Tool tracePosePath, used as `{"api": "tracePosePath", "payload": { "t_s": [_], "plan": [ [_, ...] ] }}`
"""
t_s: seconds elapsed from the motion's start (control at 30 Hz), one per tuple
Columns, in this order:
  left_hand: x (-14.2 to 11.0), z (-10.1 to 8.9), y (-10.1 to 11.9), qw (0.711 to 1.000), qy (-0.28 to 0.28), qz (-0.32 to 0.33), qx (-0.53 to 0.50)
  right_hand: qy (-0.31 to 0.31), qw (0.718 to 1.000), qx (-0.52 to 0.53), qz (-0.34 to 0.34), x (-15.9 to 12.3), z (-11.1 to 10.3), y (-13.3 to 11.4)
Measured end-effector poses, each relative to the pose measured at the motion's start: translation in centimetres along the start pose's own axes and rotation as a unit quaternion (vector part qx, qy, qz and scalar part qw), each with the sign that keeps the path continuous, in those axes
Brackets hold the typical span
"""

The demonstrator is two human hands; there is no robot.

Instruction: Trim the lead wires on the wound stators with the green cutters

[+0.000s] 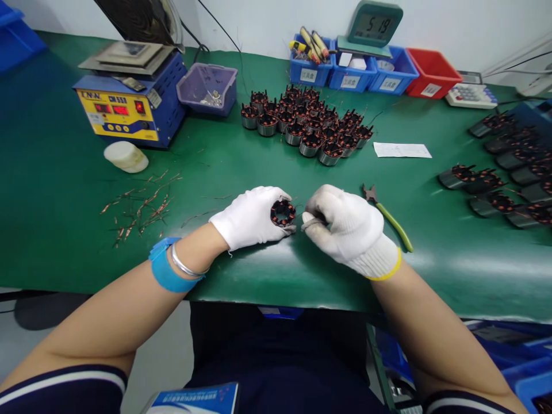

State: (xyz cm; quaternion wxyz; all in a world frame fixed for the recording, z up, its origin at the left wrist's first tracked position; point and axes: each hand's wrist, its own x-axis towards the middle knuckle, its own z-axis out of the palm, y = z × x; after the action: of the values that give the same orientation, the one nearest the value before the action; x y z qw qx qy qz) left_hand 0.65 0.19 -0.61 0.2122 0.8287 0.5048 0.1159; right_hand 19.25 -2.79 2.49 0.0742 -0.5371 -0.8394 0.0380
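Note:
My left hand (254,218), in a white glove, is wrapped round a small motor stator (283,213) with dark slots and copper windings. Its open ring faces up, just above the green table. Close to its right side is my right hand (340,221), in a white knit glove with a yellow cuff. The thumb and index finger there are pinched together; a thin wire end seems to run between stator and fingertips, but what they grip is too small to tell. Wire cutters (390,221) with green handles lie just right of that hand.
Several stators (308,123) stand grouped at the back, more stators (495,167) at the right. Copper wire scraps (140,210) lie at left near a white round container (126,157), a blue-yellow soldering unit (129,106) and a purple bin (207,89). Paper (402,150) lies behind the cutters.

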Motion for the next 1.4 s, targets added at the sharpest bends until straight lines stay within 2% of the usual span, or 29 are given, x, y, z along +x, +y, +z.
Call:
{"api": "tracePosePath", "payload": {
  "t_s": [0.07,0.13,0.23,0.37,0.6,0.73,0.83,0.9,0.93,1.0,1.03,1.13,1.2,1.27,1.4],
  "plan": [
    [0.0,0.0,-0.1,1.0,0.001,0.01,-0.004,0.008,1.0,-0.005,0.001,0.2,0.0,-0.2],
    [0.0,0.0,-0.2,1.0,0.009,0.017,0.002,0.018,0.997,-0.044,0.058,0.3,0.0,0.0],
    [-0.1,-0.2,-0.6,1.0,0.011,0.022,0.009,-0.025,0.99,-0.081,0.115,0.1,-0.2,0.8],
    [-0.4,-0.4,-0.7,1.0,-0.001,0.022,-0.002,-0.086,0.986,-0.082,0.118,0.0,-0.2,1.4],
    [-0.5,0.1,0.3,0.996,0.054,-0.014,-0.065,-0.097,0.985,-0.105,0.099,0.5,0.4,1.5],
    [-0.7,0.0,0.5,0.998,0.039,-0.004,-0.039,-0.078,0.982,-0.139,0.097,0.4,0.2,2.2],
    [-0.9,0.0,0.6,0.999,0.035,0.01,-0.001,-0.009,0.987,-0.111,0.119,0.0,-0.3,2.3],
    [-1.0,0.0,0.6,0.999,0.031,0.019,0.013,0.036,0.995,-0.035,0.086,-0.3,-0.3,1.9],
    [-1.0,0.0,0.6,0.999,0.026,0.023,0.016,0.039,0.998,0.006,0.052,-0.3,-0.1,1.6],
    [-0.9,0.1,0.5,0.999,0.017,0.025,0.019,0.001,0.999,0.044,-0.009,-0.3,0.8,0.8],
    [-0.9,0.1,0.5,0.999,0.015,0.024,0.02,-0.025,0.999,0.037,-0.019,-0.1,1.2,0.5],
    [-0.8,0.0,0.4,0.999,0.021,0.023,0.015,-0.086,0.996,0.001,-0.007,0.4,2.2,0.2],
    [-0.9,0.1,0.5,0.999,0.029,0.024,-0.002,-0.108,0.994,0.009,-0.015,0.7,2.1,0.6],
    [-1.1,0.1,0.7,0.999,0.032,0.019,-0.017,-0.116,0.993,0.011,-0.026,0.7,1.4,1.2],
    [-1.3,0.4,1.1,0.999,0.03,0.009,-0.006,-0.104,0.994,-0.02,-0.004,0.1,-0.2,1.8]
  ]
}}
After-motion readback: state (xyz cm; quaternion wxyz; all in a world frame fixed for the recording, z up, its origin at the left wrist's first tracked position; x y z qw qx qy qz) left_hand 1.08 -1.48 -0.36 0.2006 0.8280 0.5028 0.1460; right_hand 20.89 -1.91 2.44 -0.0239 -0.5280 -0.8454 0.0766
